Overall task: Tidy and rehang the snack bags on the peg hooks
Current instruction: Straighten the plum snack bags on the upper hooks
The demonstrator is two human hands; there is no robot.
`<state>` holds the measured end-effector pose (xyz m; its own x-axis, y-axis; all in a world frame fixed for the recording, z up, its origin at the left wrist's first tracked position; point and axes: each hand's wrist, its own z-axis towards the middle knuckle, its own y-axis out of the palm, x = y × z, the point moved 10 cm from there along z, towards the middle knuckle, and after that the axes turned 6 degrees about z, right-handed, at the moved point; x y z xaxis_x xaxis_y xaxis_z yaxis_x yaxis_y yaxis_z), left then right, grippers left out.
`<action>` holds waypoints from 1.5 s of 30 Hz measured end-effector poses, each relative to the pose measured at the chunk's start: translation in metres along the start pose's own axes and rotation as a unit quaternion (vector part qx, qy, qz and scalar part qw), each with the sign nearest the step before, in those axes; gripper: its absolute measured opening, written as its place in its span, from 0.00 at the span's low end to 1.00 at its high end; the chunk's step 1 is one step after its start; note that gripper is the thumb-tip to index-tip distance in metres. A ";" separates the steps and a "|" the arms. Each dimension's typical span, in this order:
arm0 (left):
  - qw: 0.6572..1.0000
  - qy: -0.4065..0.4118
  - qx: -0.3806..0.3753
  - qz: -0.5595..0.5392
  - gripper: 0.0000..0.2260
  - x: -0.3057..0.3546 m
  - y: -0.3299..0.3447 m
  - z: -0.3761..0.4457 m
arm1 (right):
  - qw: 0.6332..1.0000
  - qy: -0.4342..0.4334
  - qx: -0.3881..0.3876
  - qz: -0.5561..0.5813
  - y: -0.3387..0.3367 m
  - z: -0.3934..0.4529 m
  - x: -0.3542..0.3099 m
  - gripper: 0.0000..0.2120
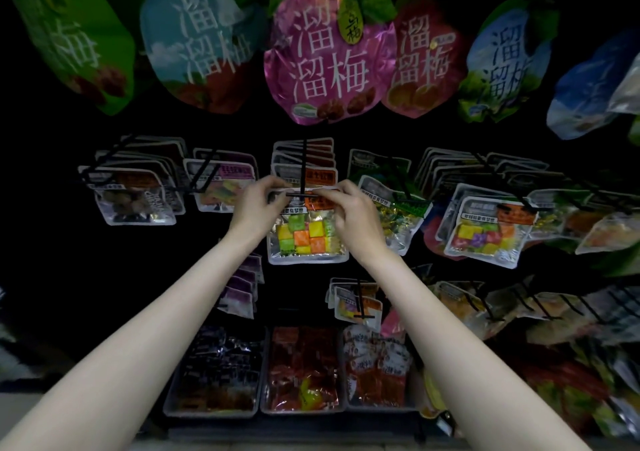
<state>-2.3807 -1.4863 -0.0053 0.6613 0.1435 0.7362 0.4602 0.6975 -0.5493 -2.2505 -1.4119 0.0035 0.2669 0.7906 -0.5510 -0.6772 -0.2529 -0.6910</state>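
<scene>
Fingers of the left hand [258, 204] and right hand [349, 208] pinch the top edge of a snack bag [306, 235], holding it at the tip of a black peg hook [304, 173] at the shelf's centre. The threading step looks in hand; next the bag's hole must slide back along the hook. The bag hangs face outward, long axis running 12 to 6 o'clock.

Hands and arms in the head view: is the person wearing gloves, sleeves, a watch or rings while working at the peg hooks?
Nothing is worn that shows. The left hand and right hand are bare, with no gloves. Both forearms are uncovered from the wrists down to the frame's lower edge, so no sleeve is in view. No watch, bracelet or band sits at either wrist. The dim light makes rings too small to rule out.
</scene>
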 end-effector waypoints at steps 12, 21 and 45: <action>0.998 0.043 -0.020 0.044 0.06 0.006 -0.007 -0.003 | 1.000 0.013 0.002 -0.012 0.005 -0.007 -0.002 0.22; 0.991 -0.033 -0.125 0.024 0.13 0.001 0.016 -0.002 | 0.999 0.031 0.016 -0.038 0.000 -0.011 0.001 0.22; 0.995 0.007 -0.084 0.060 0.23 -0.008 0.005 0.015 | 0.994 0.073 -0.045 -0.065 0.035 0.011 0.005 0.31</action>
<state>-2.3931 -1.4736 -0.0080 0.7251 0.2069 0.6568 0.4693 0.5495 -0.6912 -2.2809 -1.4110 -0.0183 0.4485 0.7327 -0.5118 -0.5684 -0.2081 -0.7960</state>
